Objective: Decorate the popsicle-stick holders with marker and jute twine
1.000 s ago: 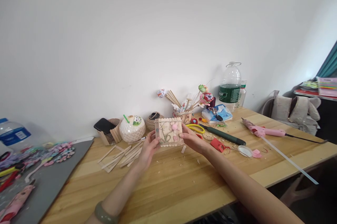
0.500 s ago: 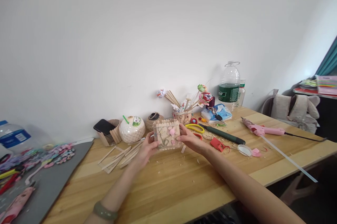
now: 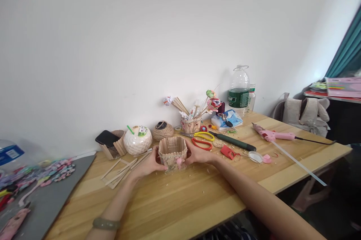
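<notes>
Between my hands stands a small popsicle-stick box (image 3: 172, 156), upright and open at the top, with pink decorations on its front. My left hand (image 3: 152, 161) grips its left side, thumb at the lower front corner. The fingers of my right hand (image 3: 194, 153) close on its right side, some of them hidden behind it. The box is at the tabletop; whether its base fully rests there I cannot tell. Loose popsicle sticks (image 3: 121, 172) lie to the left of my left hand. Beyond my right hand are scissors (image 3: 201, 142) with yellow and red handles.
Behind the box are a ball of twine (image 3: 163, 131), a white coconut (image 3: 137, 140) with a green straw and a stick holder with a phone (image 3: 107, 138). A pink glue gun (image 3: 278, 135) lies right, near a dark green tool (image 3: 234, 140) and a large bottle (image 3: 239, 93).
Both hands have lowered the box toward the tabletop and turned it upright, so its open top now shows. The view has shifted slightly to the right.
</notes>
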`<state>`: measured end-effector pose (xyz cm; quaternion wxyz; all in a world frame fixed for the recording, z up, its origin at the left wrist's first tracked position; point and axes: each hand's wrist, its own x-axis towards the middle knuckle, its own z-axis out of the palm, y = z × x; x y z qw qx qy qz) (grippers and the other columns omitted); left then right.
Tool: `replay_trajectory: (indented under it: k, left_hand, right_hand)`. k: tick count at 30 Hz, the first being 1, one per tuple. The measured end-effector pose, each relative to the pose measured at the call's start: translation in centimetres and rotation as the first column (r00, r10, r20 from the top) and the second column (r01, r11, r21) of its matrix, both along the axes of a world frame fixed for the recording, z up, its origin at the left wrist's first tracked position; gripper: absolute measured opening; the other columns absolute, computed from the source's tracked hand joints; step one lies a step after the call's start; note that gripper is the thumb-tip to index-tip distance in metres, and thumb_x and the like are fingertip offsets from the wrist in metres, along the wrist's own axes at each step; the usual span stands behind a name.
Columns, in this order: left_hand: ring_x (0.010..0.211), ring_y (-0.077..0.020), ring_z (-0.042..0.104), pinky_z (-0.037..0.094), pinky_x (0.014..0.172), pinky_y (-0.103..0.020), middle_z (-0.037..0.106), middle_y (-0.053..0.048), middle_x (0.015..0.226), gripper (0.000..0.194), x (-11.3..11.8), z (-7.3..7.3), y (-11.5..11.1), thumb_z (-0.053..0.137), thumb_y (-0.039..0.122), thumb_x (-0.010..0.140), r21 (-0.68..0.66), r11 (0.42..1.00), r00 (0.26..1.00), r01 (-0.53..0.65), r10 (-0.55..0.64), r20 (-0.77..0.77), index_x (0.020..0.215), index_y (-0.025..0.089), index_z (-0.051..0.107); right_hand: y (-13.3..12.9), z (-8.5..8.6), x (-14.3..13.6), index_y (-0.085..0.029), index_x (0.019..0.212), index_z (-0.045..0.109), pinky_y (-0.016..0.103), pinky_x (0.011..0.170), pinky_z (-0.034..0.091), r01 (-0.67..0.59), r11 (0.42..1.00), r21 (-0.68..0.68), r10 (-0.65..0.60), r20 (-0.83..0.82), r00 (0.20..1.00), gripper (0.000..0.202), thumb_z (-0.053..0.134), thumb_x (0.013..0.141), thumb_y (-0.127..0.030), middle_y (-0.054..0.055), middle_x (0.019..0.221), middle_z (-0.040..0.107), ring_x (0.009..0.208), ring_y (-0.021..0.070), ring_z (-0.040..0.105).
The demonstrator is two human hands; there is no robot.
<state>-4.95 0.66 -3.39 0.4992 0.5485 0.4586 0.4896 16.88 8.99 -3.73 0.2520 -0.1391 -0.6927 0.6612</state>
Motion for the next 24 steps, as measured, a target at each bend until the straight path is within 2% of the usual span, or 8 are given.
replay_trajectory:
  k: [6,11,18,22,24]
  left_hand:
    - [0.123,-0.0331,0.044,0.022,0.107,-0.048,0.056,-0.015,0.125,0.078,0.1,0.0,-0.1,0.085,0.009,0.039,0.038,0.998,0.997,-0.057,0.059,-0.057,0.110,0.018,0.054]
    - [0.119,-0.0333,0.048,0.026,0.105,-0.049,0.057,-0.014,0.123,0.075,0.5,0.4,-0.3,0.084,0.008,0.038,0.022,0.998,0.996,-0.065,0.066,-0.057,0.107,0.021,0.057]
    - [0.120,-0.0334,0.048,0.028,0.104,-0.049,0.058,-0.013,0.122,0.075,1.1,1.0,-0.6,0.083,0.006,0.038,0.015,0.999,0.998,-0.043,0.044,-0.048,0.107,0.022,0.057]
    - [0.120,-0.0332,0.047,0.029,0.104,-0.048,0.057,-0.014,0.124,0.077,0.8,0.7,-0.5,0.081,0.006,0.040,0.012,1.000,0.999,-0.014,0.015,-0.034,0.111,0.021,0.056]
    - [0.117,-0.0326,0.051,0.031,0.103,-0.047,0.056,-0.015,0.125,0.075,0.5,0.3,-0.4,0.079,0.006,0.045,0.008,1.000,1.000,0.008,-0.008,-0.023,0.114,0.020,0.055]
  right_hand:
    - [0.2,0.2,0.5,-0.028,0.137,0.025,0.038,0.096,0.040,-0.011,0.999,0.049,0.009,0.045,0.999,0.106,0.080,0.048,-0.010,0.008,0.133,0.041,0.121,0.0250,0.043]
    - [0.3,0.2,0.7,-0.029,0.137,0.024,0.038,0.090,0.046,-0.023,0.998,0.065,0.018,0.070,0.997,0.101,0.078,0.053,-0.013,0.008,0.129,0.045,0.112,0.0239,0.052]
    - [0.3,0.1,0.7,-0.027,0.138,0.024,0.035,0.083,0.050,-0.024,0.996,0.090,0.014,0.104,0.994,0.101,0.078,0.054,-0.014,0.009,0.126,0.049,0.103,0.0225,0.058]
    - [0.2,0.2,0.7,-0.027,0.139,0.023,0.037,0.081,0.051,-0.041,0.995,0.092,0.030,0.128,0.991,0.101,0.078,0.055,-0.016,0.010,0.124,0.051,0.097,0.0225,0.061]
    - [0.2,0.2,0.8,-0.027,0.139,0.024,0.040,0.087,0.048,-0.037,0.994,0.100,0.024,0.128,0.991,0.101,0.079,0.054,-0.018,0.009,0.125,0.050,0.103,0.0238,0.059]
